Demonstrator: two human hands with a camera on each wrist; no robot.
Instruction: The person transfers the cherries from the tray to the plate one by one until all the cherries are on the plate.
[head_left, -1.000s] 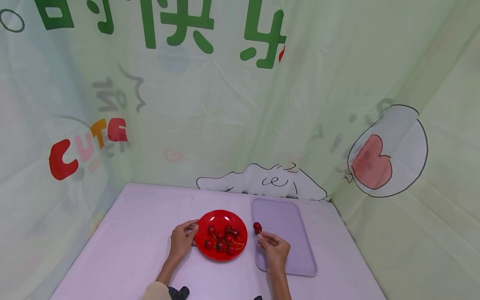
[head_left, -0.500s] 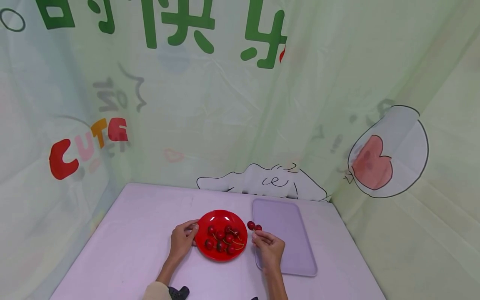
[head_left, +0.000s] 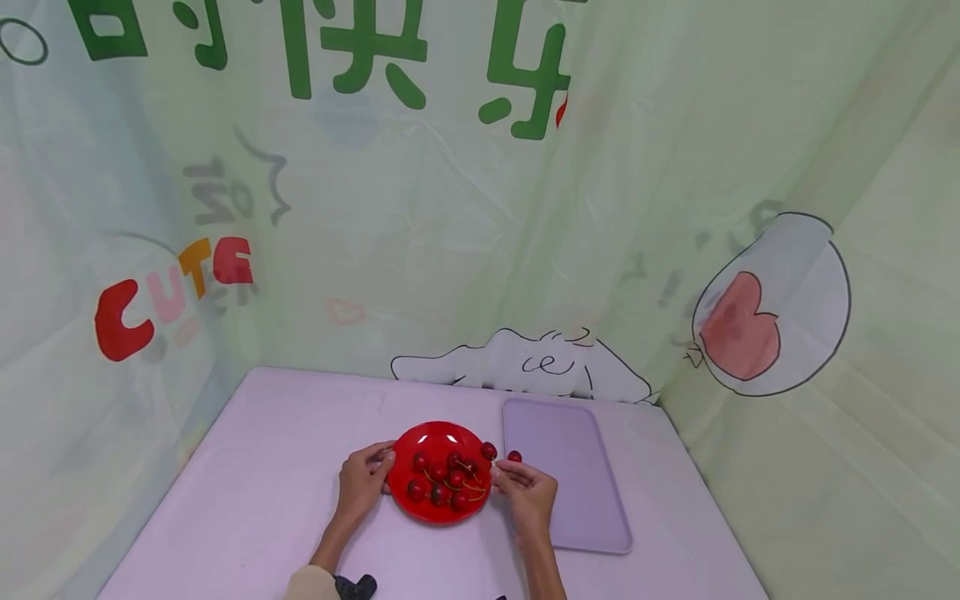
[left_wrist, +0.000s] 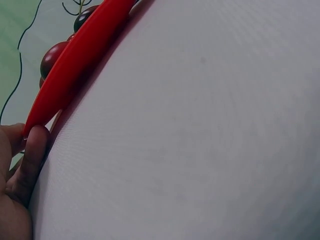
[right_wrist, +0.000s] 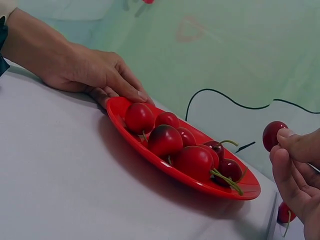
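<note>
A round red plate (head_left: pixel 440 514) with several dark red cherries (head_left: pixel 437 472) stands on the table. My left hand (head_left: pixel 363 481) holds its left rim, as the left wrist view shows with thumb and finger (left_wrist: pixel 36 150) at the edge. My right hand (head_left: pixel 528 493) pinches one cherry (right_wrist: pixel 274 135) between thumb and fingertips; in the head view that cherry overlaps the plate's right rim. Another cherry (head_left: pixel 514 457) lies at the left side of the lilac tray (head_left: pixel 585 492), just beyond the right hand, its stem visible in the right wrist view.
The table (head_left: pixel 262 500) has a pale lilac cover. Printed curtains (head_left: pixel 450 250) enclose it at the back and both sides. A dark wrist device (head_left: pixel 356 587) sits by the left sleeve (head_left: pixel 312 582).
My right hand has moved left from the tray to the plate's right rim, carrying one cherry and leaving another behind. The left hand and plate have stayed put.
</note>
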